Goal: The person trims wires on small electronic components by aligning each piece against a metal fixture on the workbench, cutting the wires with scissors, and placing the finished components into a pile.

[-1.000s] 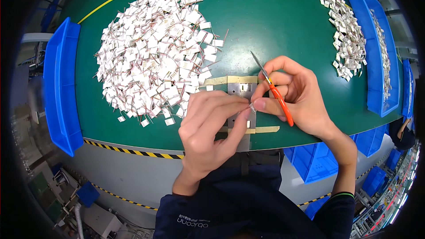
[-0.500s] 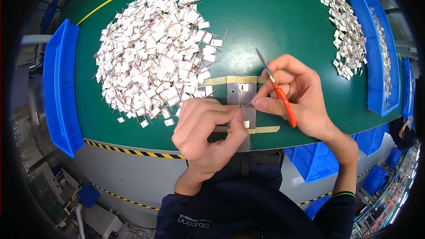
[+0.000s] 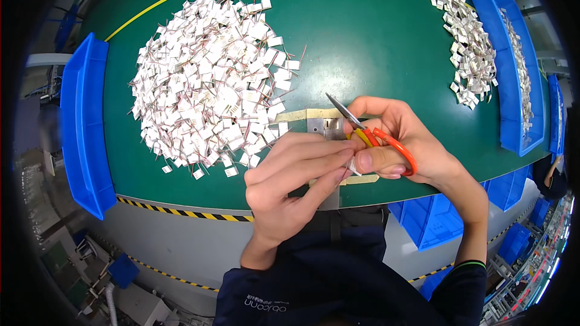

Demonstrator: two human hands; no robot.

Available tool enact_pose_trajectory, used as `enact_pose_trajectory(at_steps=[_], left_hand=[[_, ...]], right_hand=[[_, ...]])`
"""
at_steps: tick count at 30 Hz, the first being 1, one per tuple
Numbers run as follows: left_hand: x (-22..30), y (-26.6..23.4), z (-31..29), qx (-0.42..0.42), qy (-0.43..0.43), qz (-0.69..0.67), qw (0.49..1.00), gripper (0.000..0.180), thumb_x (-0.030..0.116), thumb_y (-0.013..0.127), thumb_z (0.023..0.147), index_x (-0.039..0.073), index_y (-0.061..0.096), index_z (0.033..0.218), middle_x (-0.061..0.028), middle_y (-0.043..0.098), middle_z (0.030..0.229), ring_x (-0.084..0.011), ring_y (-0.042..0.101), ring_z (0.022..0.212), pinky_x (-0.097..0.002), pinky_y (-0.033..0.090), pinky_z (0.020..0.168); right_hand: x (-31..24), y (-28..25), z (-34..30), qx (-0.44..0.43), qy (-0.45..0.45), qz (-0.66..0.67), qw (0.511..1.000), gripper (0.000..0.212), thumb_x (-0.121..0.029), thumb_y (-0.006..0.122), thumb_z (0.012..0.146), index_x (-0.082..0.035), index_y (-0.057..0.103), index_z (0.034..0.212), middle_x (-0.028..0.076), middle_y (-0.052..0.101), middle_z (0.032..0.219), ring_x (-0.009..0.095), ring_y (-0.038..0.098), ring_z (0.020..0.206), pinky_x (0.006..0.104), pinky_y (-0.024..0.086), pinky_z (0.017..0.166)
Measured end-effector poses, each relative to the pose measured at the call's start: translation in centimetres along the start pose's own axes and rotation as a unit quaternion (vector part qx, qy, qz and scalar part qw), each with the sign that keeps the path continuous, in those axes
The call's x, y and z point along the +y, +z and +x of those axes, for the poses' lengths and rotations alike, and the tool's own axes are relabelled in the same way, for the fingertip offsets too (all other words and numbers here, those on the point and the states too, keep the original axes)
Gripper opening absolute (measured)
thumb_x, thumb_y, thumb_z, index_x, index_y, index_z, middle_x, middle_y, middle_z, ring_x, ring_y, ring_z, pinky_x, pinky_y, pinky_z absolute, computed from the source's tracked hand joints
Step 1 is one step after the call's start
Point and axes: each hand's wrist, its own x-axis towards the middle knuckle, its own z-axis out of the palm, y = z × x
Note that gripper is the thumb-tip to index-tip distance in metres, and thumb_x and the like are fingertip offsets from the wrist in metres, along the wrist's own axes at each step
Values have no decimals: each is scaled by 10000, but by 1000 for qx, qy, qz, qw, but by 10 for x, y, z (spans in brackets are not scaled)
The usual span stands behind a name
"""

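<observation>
My left hand (image 3: pixel 293 184) is closed, its thumb and fingertips pinching thin dark wires of a small white piece (image 3: pixel 355 168). The piece sits between the fingertips of both hands, partly hidden by them. In my right hand (image 3: pixel 402 139) are small scissors (image 3: pixel 396 148) with an orange loop handle, yellow inner parts and grey pointed blades aimed up and left. The right thumb also touches the white piece. Under my hands lies a metal plate (image 3: pixel 316 125), held to the green table by strips of beige tape (image 3: pixel 293 116); my left hand covers much of it.
A large heap of white pieces with thin wires (image 3: pixel 205 84) lies at the left. A smaller heap (image 3: pixel 471 48) is at the far right, beside a blue bin (image 3: pixel 498 42) holding more. Another blue bin (image 3: pixel 87 127) stands at the table's left edge.
Both hands have come closer together, over the metal plate. The scissors have turned, so the orange loop now shows. A white piece now shows between the fingertips.
</observation>
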Motion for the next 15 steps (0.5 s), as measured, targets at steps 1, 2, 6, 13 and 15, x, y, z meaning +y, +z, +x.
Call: enact_pose_trajectory(at_steps=[1, 2, 6, 13, 15], left_hand=[[-1, 0, -1, -4, 4, -6, 1000, 237, -56, 752, 689, -61, 692, 918, -147, 704, 961, -274, 664, 848, -345, 506, 773], [-1, 0, -2, 3, 2, -7, 1000, 237, -56, 752, 689, -61, 692, 918, -147, 704, 961, -274, 664, 848, -345, 506, 773], [2, 4, -7, 49, -83, -90, 991, 174, -98, 719, 726, -74, 662, 890, -155, 689, 904, -226, 656, 814, -298, 501, 750], [8, 11, -8, 145, -185, -152, 960, 113, -114, 679, 790, -97, 633, 892, -144, 665, 892, -171, 630, 828, -267, 497, 757], [9, 15, -9, 162, -194, -181, 950, 110, -112, 668, 803, -103, 633, 906, -150, 660, 923, -168, 632, 842, -261, 499, 767]], right_hand=[[0, 0, 0, 0, 0, -1, 1000, 339, -19, 757, 789, -16, 532, 1043, 10, 619, 677, 11, 366, 414, 183, 243, 388], [-1, 0, 0, -1, 8, -4, 1000, 330, -17, 751, 794, -16, 533, 1042, 13, 624, 688, 10, 366, 417, 184, 242, 389], [1, 1, 1, 33, -3, -3, 999, 324, -5, 731, 810, -21, 521, 1056, 53, 667, 779, 12, 406, 438, 176, 272, 399], [13, 5, 0, 100, -180, -151, 967, 419, 115, 706, 767, -44, 475, 1078, 156, 691, 897, 39, 541, 524, 168, 373, 438], [17, 3, 1, 102, -195, -153, 963, 400, 100, 705, 783, -39, 482, 1084, 135, 694, 907, 30, 575, 627, 156, 402, 502]])
